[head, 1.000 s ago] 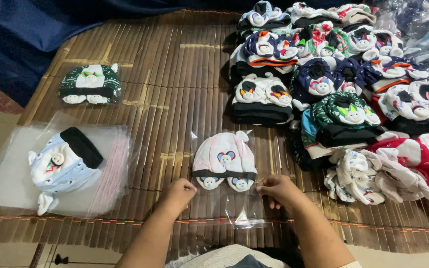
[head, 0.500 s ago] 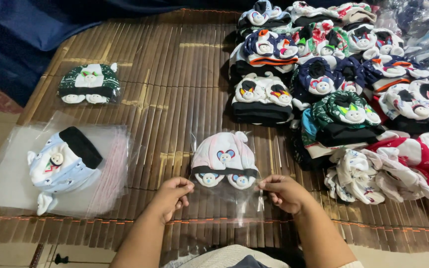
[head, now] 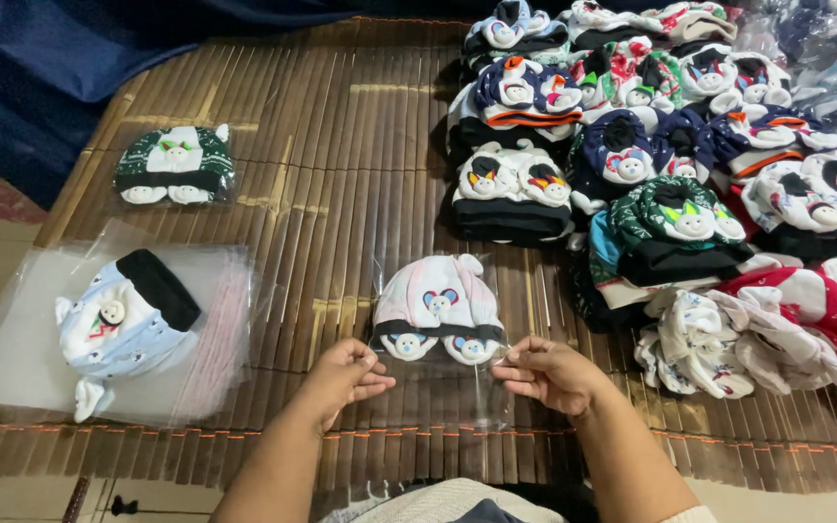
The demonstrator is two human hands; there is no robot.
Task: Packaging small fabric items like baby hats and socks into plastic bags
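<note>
A pink and white baby hat (head: 438, 308) with two small animal faces lies inside a clear plastic bag (head: 438, 387) on the brown bamboo mat (head: 341, 174). My left hand (head: 346, 376) pinches the bag's open end at the left, just below the hat. At the right side of that same end, my right hand (head: 546, 373) pinches the plastic and its flap. Both hands sit close to the mat's near edge.
A light blue hat (head: 118, 324) lies on a stack of clear bags (head: 21, 358) at the left. A bagged green hat (head: 174, 165) sits at the far left. Piles of folded hats (head: 670, 165) fill the right side. Blue cloth (head: 70, 48) lies beyond.
Both hands have slid a little toward me along the bag's open end and now pinch the plastic. The hat has stayed in place inside the bag.
</note>
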